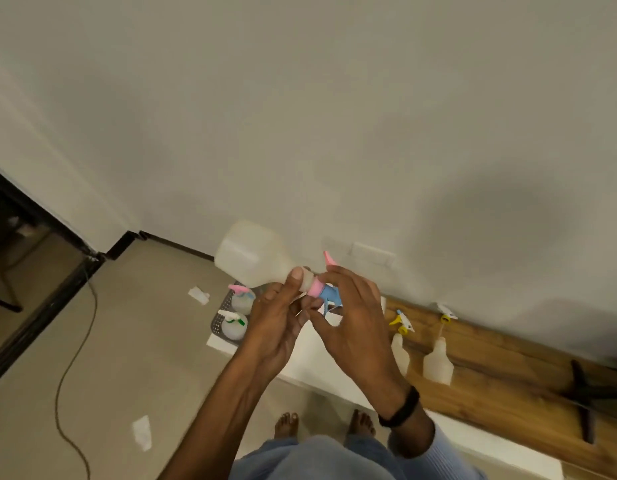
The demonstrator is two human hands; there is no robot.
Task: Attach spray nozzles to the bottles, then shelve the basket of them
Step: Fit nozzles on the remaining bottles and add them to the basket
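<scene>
**tinker_dan:** Jeans (314, 459) and bare feet (286, 424) sat closest to the lens, but the real business was up at the hands. Which step was the person on?

**mopbucket77:** Fitting a sprayer, by the look of it. Fingers first: the right hand (348, 320) had its fingertips (335, 271) curled round the pink-and-blue nozzle (324, 291), pinching near the pink collar. The left hand (276, 320) was wrapped round the neck of the white bottle (251, 254), thumb (296, 276) pressed on top. The bottle was up in the air, lying nearly sideways, base pointing off toward the wall. Both wrists bent inward, and the forearms rose from the lap in a V, with a black wristband (400, 407) on the right one.

**tinker_dan:** Collar seated?

**mopbucket77:** Couldn't tell, too blurry there. Best guess: the next move called for twisting the collar down while the left hand held the neck steady and square, so the thread didn't cross. Roughly midway overall. The grey basket (219, 318) down past the left hand held two finished bottles (232, 327). Two more bottles (437, 362) stood on the wooden board (508, 358) to the right, yellow nozzles (402, 322) at their necks, seated or not was unclear. Shelving looked a long way off.
</scene>
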